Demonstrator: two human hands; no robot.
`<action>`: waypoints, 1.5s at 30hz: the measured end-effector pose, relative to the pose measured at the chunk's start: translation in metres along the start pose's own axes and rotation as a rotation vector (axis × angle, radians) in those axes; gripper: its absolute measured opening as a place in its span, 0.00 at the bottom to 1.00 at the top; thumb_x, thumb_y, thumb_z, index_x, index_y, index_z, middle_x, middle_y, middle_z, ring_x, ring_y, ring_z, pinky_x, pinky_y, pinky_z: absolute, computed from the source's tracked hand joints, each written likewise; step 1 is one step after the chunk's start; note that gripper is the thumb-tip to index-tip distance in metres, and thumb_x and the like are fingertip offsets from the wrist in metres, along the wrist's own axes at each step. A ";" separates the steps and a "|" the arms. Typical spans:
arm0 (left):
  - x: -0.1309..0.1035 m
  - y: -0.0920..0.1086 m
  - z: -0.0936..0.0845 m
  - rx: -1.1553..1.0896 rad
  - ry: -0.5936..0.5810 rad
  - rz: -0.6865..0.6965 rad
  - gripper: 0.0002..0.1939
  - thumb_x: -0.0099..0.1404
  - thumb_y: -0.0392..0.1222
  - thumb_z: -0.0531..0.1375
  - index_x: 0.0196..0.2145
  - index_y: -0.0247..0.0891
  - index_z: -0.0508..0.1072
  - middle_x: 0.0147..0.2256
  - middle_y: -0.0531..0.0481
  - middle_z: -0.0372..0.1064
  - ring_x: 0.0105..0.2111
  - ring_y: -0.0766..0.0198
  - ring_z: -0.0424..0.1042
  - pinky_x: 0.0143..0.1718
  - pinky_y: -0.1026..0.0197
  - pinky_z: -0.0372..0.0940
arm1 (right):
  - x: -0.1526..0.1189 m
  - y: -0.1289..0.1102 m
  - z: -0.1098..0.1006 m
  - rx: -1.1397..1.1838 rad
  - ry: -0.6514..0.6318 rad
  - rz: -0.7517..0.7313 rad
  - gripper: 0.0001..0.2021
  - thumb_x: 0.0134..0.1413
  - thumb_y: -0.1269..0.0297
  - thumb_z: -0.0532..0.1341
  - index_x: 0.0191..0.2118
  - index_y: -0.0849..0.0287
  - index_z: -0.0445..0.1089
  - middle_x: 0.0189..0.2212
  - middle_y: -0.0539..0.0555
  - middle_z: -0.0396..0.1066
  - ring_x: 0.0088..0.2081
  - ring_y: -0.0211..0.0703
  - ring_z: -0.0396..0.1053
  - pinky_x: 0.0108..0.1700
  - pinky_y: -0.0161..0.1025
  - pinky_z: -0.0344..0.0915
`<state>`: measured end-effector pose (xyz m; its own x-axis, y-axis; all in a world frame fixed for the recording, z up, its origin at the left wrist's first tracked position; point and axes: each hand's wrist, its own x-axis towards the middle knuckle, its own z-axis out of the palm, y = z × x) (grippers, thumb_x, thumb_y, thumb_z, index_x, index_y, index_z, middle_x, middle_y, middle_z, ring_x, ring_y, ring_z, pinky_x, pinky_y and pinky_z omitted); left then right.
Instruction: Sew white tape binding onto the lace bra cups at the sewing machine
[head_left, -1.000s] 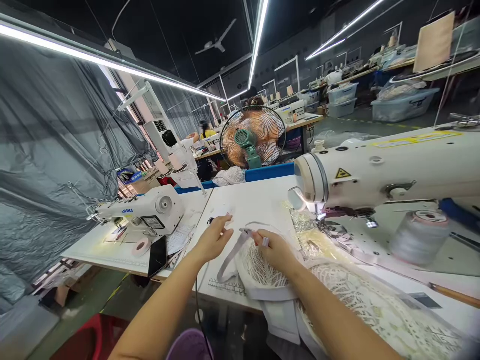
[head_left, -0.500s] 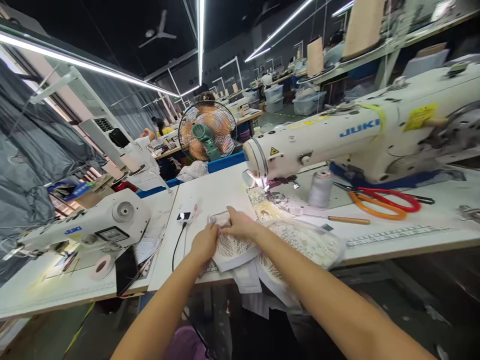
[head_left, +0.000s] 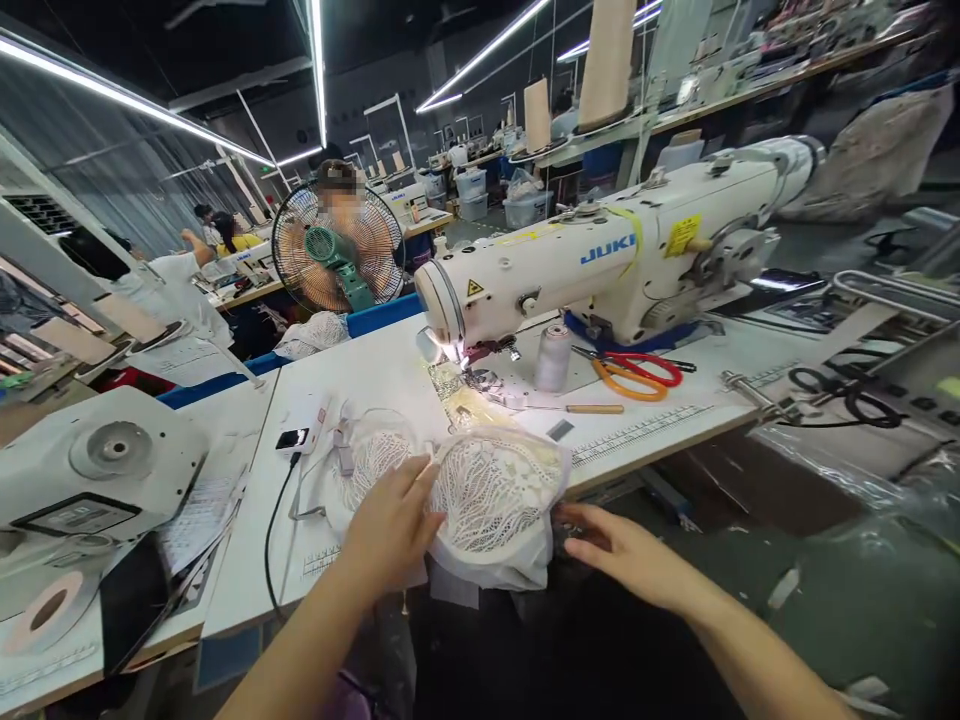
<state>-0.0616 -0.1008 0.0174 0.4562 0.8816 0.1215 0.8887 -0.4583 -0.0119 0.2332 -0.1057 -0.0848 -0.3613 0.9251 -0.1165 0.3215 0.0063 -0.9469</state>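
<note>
A white lace bra (head_left: 495, 490) lies across the table's front edge, cups spread side by side, the right cup hanging partly over the edge. My left hand (head_left: 394, 525) is on its middle between the cups, fingers and thumb closed on the fabric. Just off the right cup's outer side, my right hand (head_left: 626, 555) is open, its fingers apart and holding nothing. Behind the bra is the white JUKI sewing machine (head_left: 540, 270), its needle area lit. Grey straps trail off the bra's left side.
Right of the needle stand a grey thread cone (head_left: 553, 358), orange and red-handled scissors (head_left: 637, 375) and a wooden-handled tool (head_left: 592, 408). A small white device (head_left: 300, 430) with a black cable lies at left. A fan (head_left: 341, 250) and a person are beyond the table.
My right hand has let go of the bra and moved right, opening. The bra now lies spread with both cups showing, my left hand at its middle. The view has turned right.
</note>
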 end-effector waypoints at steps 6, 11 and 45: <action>0.011 -0.010 0.023 0.095 -0.196 -0.211 0.29 0.63 0.55 0.45 0.58 0.41 0.54 0.62 0.45 0.42 0.59 0.44 0.45 0.54 0.37 0.46 | 0.010 -0.013 0.045 0.381 -0.203 -0.087 0.17 0.45 0.53 0.60 0.36 0.60 0.62 0.33 0.52 0.68 0.36 0.42 0.66 0.39 0.40 0.63; -0.001 -0.033 0.026 0.169 -0.154 -0.454 0.29 0.64 0.55 0.41 0.58 0.38 0.53 0.62 0.42 0.41 0.58 0.45 0.47 0.51 0.38 0.50 | 0.001 -0.012 0.031 0.219 -0.311 -0.004 0.18 0.43 0.50 0.61 0.30 0.60 0.60 0.26 0.48 0.60 0.28 0.36 0.59 0.29 0.33 0.57; 0.044 -0.045 0.012 0.081 -0.416 -0.244 0.41 0.56 0.66 0.46 0.61 0.43 0.44 0.62 0.43 0.37 0.56 0.29 0.45 0.48 0.35 0.52 | 0.073 -0.048 -0.077 -1.006 0.172 -0.357 0.10 0.47 0.66 0.53 0.34 0.53 0.71 0.38 0.54 0.70 0.43 0.51 0.64 0.42 0.46 0.60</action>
<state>-0.0804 -0.0398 0.0109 0.1988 0.9402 -0.2768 0.9651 -0.2368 -0.1114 0.2587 -0.0088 -0.0246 -0.4737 0.8487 0.2353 0.8217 0.5220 -0.2286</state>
